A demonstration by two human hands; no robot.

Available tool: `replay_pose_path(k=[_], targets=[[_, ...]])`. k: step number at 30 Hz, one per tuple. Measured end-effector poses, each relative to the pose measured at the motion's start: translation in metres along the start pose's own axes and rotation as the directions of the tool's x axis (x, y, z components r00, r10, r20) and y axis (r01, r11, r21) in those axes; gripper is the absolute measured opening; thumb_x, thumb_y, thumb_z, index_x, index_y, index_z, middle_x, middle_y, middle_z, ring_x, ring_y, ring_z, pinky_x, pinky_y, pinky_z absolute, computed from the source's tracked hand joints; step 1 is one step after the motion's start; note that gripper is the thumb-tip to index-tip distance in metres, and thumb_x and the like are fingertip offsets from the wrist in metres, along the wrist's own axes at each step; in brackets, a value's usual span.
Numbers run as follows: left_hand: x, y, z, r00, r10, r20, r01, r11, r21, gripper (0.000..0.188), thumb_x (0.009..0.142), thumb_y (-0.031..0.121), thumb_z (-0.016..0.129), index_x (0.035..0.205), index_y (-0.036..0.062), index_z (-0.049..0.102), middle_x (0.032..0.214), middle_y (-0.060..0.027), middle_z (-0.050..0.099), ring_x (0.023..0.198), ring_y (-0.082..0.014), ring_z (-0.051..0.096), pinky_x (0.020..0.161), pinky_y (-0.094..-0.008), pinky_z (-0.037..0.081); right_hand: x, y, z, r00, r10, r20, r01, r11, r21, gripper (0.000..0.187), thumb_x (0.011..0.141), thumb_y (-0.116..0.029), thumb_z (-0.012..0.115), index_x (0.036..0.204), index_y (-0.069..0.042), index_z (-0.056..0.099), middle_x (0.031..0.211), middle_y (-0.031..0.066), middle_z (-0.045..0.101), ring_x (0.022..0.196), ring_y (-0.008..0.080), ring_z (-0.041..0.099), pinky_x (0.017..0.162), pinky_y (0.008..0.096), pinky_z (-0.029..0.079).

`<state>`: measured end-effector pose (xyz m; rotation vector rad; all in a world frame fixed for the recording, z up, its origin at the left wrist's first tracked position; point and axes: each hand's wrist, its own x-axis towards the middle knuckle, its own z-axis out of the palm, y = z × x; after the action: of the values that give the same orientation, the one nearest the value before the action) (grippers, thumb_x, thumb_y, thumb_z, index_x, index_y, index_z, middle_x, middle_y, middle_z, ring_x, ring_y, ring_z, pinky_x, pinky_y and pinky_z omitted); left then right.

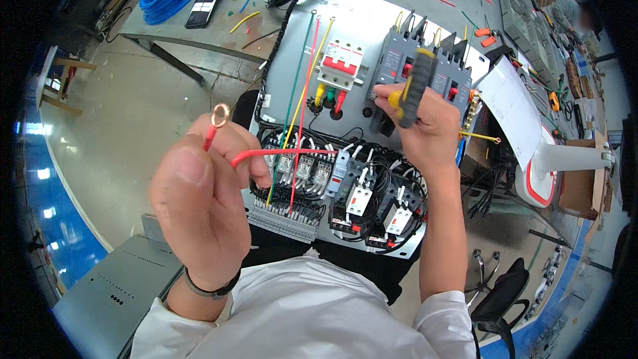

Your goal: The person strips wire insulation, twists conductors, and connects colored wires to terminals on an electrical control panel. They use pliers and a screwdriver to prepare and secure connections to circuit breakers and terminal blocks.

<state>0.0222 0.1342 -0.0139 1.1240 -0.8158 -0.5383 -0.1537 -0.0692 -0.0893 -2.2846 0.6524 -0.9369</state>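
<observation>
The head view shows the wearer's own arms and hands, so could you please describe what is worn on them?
The left hand and right hand are gloveless. A narrow dark band circles the left wrist; the right wrist is bare. The left sleeve and right sleeve are white, leaving both forearms uncovered.

The left hand point(209, 193) is raised at near left, its thumb point(193, 165) and bent fingers point(229, 139) closed together. The right hand point(428, 119) reaches farther, fingers curled, the right forearm point(440, 226) almost straight behind it.
</observation>
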Motion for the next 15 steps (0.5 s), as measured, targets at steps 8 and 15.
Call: replay_pose_path(k=[8, 15], targets=[[0.001, 0.003, 0.007, 0.999, -0.031, 0.03, 0.03, 0.999, 0.037, 0.046, 0.109, 0.035, 0.039, 0.074, 0.0066, 0.045, 0.086, -0.0128, 0.051, 0.082, -0.0212, 0.054, 0.069, -0.0326, 0.047, -0.007, 0.008, 0.01, 0.995, 0.087, 0.041, -0.094, 0.966, 0.241, 0.032, 0.09, 0.006, 0.066, 0.118, -0.006, 0.074, 0.107, 0.0104, 0.075, 0.093, 0.024, 0.071, 0.083, 0.0323, 0.055], [-0.016, -0.007, 0.012, 0.993, -0.121, 0.014, 0.122, 0.99, -0.072, 0.04, 0.109, 0.027, 0.046, 0.089, -0.0037, 0.062, 0.098, -0.0172, 0.061, 0.079, -0.0186, 0.059, 0.071, -0.0311, 0.05, -0.004, 0.002, 0.011, 0.981, 0.181, -0.07, -0.169, 0.974, 0.153, 0.018, 0.082, 0.001, 0.075, 0.099, -0.005, 0.081, 0.092, 0.0073, 0.072, 0.084, 0.0178, 0.069, 0.078, 0.0297, 0.054]])
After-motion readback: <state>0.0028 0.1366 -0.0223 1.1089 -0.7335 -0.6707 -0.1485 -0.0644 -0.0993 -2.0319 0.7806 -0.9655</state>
